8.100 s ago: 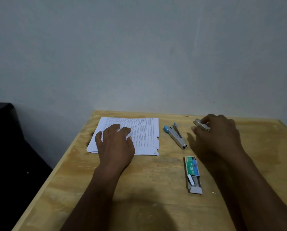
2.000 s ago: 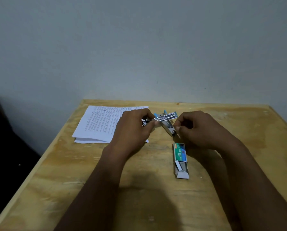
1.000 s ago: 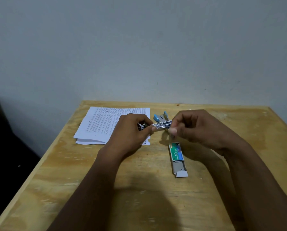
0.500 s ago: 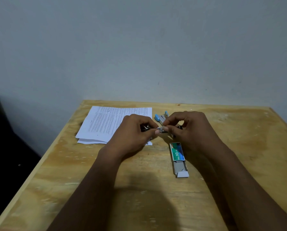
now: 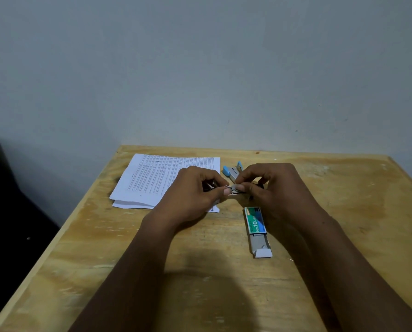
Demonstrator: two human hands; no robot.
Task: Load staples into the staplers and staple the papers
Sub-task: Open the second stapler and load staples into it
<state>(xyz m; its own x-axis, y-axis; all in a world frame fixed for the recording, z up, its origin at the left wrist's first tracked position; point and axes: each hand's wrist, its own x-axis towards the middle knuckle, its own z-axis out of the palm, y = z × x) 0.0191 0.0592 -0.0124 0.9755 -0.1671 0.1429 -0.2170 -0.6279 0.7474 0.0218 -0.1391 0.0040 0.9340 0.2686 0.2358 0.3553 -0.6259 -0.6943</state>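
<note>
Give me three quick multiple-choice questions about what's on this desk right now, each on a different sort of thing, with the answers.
1. Where does the staple box lie on the wooden table?
A. On top of the papers
B. Near the right hand, nearer the camera
C. At the table's far left corner

2. What colour are the tips of the stapler lying on the table?
A. Light blue
B. Red
C. Yellow

3. What state is the staple box in?
A. Shut tight
C. Torn in half
B. Inner tray slid partly out

Answers:
1. B: the box sits just below the right hand, apart from the papers.
2. A: both visible ends of the blue-tipped stapler are light blue.
3. B: the grey tray sticks out of the green sleeve toward the camera.

Meanwhile the left hand and right hand together pinch a small metal stapler.
</note>
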